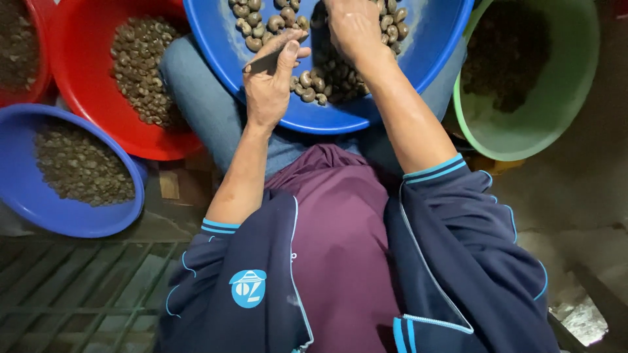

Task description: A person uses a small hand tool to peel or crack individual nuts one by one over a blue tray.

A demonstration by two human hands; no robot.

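A large blue basin [425, 59] rests on my lap, holding several brown cashew nuts [311, 85]. My left hand [269, 82] lies on the basin's near rim, fingers closed around a thin dark blade-like tool [265, 62]. My right hand [353, 29] reaches into the nuts at the middle of the basin, fingers curled down among them; its fingertips are cut off by the frame's top edge, so whether it holds a nut is hidden.
A red basin [91, 111] of small dark nut pieces stands at the left, another red one [36, 39] at the far left. A blue bowl [85, 222] with dark pieces sits lower left. A green bucket [556, 111] stands right. A metal grate [78, 294] covers the floor.
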